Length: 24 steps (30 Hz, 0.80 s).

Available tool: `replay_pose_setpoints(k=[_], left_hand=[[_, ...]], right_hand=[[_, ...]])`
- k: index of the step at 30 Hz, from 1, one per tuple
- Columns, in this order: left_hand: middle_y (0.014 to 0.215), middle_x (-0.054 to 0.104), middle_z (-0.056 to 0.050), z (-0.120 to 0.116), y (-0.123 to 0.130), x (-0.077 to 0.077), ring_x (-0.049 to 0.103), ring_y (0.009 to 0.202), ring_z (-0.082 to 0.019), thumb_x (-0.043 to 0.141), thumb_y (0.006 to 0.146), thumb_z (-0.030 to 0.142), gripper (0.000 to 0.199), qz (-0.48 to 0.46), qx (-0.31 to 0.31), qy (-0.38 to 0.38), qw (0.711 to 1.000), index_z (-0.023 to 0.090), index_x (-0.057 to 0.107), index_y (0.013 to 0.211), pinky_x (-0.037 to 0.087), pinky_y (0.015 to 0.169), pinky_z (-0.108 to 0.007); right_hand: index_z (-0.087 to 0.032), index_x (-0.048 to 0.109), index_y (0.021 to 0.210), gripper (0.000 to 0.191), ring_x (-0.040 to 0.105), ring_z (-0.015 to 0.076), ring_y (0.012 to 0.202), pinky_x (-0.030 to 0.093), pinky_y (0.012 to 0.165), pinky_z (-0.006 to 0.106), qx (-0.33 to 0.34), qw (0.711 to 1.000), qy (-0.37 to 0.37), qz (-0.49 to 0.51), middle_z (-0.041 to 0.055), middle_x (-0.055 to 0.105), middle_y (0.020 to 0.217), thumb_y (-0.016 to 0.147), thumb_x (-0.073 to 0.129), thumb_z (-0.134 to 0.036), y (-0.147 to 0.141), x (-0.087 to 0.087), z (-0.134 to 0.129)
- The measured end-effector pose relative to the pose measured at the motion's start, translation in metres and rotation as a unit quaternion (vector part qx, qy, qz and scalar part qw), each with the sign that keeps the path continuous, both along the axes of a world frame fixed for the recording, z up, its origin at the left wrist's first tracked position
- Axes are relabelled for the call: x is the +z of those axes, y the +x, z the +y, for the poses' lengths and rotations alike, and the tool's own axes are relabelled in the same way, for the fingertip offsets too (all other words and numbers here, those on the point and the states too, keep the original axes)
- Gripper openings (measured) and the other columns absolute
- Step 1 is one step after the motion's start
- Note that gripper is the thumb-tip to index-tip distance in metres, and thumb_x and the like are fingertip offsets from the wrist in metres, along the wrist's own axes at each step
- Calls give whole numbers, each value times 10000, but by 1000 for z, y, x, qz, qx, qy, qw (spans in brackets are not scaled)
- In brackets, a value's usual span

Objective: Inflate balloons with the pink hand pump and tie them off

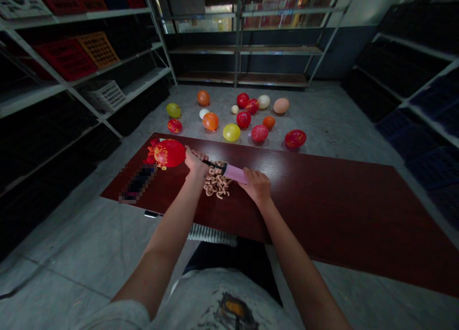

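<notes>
A red balloon (172, 153) with a yellow print is inflated at the black front end of a pink hand pump (234, 173). My left hand (195, 161) is closed around the balloon's neck and the pump's tip. The pump's pink barrel is gripped at its right end by my right hand (258, 184). Beneath the pump, a pile of curled beige balloons (217, 182) lies on the dark red table (322, 201). More red balloons (152, 150) lie behind the inflated one, partly hidden by it.
A blurred-out dark object (139, 182) lies on the table's left part. Several inflated balloons, among them a yellow one (231, 132) and an orange one (210, 121), rest on the floor beyond the table. Shelves with crates (96, 49) stand left, right and behind.
</notes>
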<state>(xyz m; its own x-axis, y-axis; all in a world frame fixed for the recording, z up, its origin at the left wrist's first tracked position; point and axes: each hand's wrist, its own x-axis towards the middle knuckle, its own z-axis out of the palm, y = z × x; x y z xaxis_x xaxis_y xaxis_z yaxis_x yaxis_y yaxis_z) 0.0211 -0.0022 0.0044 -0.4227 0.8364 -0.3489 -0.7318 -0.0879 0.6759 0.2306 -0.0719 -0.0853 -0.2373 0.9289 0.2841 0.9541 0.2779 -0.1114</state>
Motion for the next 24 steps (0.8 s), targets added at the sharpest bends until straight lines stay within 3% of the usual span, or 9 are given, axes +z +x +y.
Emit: replay_pose_setpoints(k=[3, 7, 11, 17, 24], left_hand=[[420, 186, 76, 4, -26, 7, 208, 313, -62, 381, 1027, 349, 485, -26, 86, -5, 996, 191, 187, 612, 218, 379, -213], [440, 200, 83, 8, -62, 18, 202, 313, -59, 379, 1003, 253, 417, -37, 85, -5, 996, 192, 224, 620, 214, 384, -212], [454, 209, 83, 6, -81, 27, 232, 318, -60, 339, 1006, 227, 397, -47, 62, 14, 997, 196, 230, 626, 254, 398, -213], [469, 237, 74, 8, -66, 32, 324, 360, -77, 387, 1022, 264, 445, -30, 71, 77, 994, 200, 253, 603, 361, 465, -223], [448, 187, 71, 12, -16, 31, 229, 337, -73, 375, 1022, 242, 478, -74, -8, 95, 993, 194, 223, 571, 283, 413, -222]], right_hand=[[-182, 572, 1339, 446, 573, 282, 991, 357, 839, 366, 12, 1000, -2, -7, 132, 691, 1089, 974, 450, -405, 1, 0, -1], [-191, 574, 1341, 437, 570, 282, 988, 350, 840, 372, 19, 1000, -6, -15, 124, 692, 1077, 985, 429, -400, 1, 4, -1], [-197, 590, 1314, 412, 577, 288, 972, 342, 814, 371, 24, 999, 12, -26, 128, 691, 1073, 977, 461, -396, 3, 22, 1], [-222, 609, 1231, 403, 618, 253, 878, 332, 718, 328, -7, 999, 10, -41, 97, 703, 1009, 901, 605, -453, 11, 64, -10], [-202, 616, 1086, 326, 677, 242, 823, 349, 644, 305, -53, 996, -14, -64, 88, 721, 953, 904, 596, -472, 10, 92, -32]])
